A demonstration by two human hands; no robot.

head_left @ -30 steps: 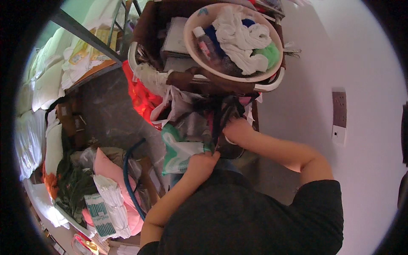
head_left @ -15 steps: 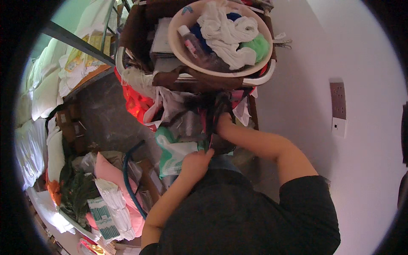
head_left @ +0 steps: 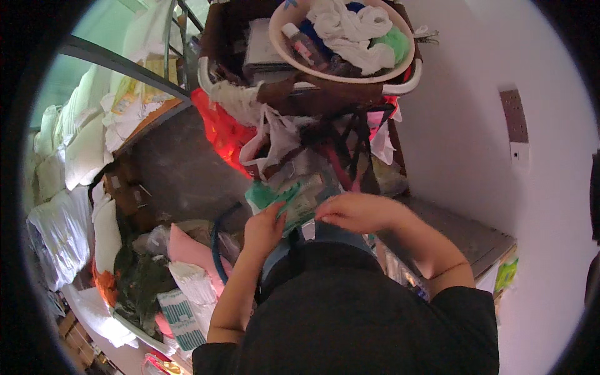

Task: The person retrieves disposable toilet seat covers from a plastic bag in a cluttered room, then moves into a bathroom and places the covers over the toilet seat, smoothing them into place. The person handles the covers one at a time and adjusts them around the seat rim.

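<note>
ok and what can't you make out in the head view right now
In the head view:
- Right hand: most fingertips, hidden beneath the hand itself.
- Left hand: its hold on the crumpled green plastic bag, hidden by its own fingers.
- Round cream plastic basin: far rim, cut off by the top edge; floor, mostly covered by white cloth.
</note>
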